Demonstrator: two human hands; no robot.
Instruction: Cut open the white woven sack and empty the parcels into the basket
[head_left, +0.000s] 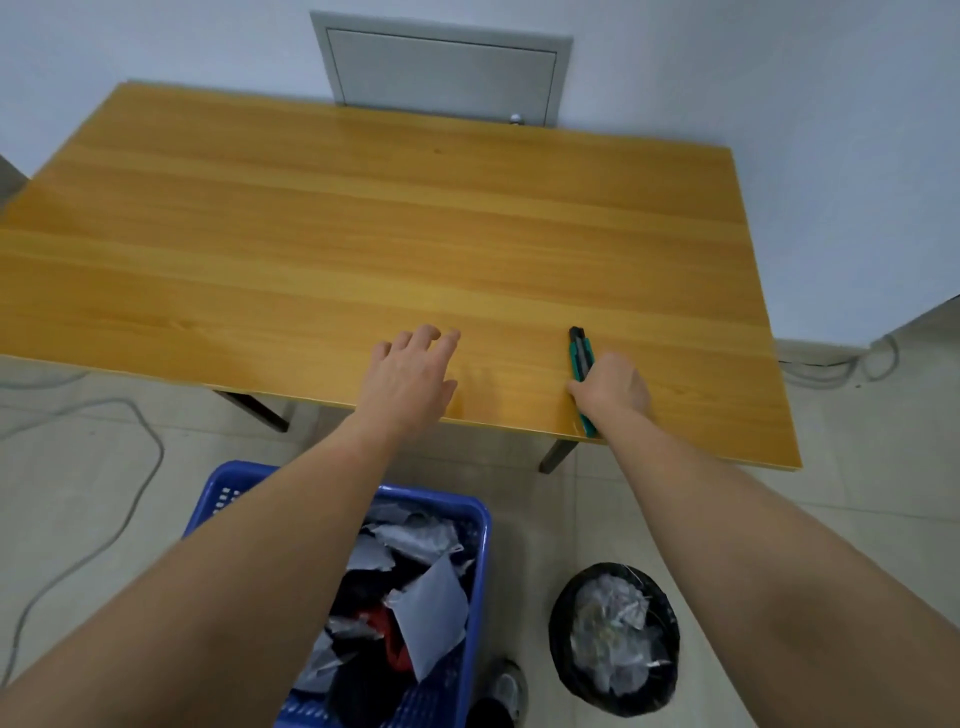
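Right hand (615, 387) is gripping the green utility knife (582, 366) on the table (311, 234) near its front edge; blade probably retracted, hard to tell. Left hand (410, 376) is hovering beside it, fingers spread, holding nothing. Blue basket (480, 525) is sitting on the floor below both hands, parcels (415, 587) inside.

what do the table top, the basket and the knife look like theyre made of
Table: wood or wood-look laminate, going by the grain stripes and soft sheen. Basket: blue moulded plastic, with slotted walls. Knife: seemingly a green and black plastic body, in the right hand; any blade is not visible.
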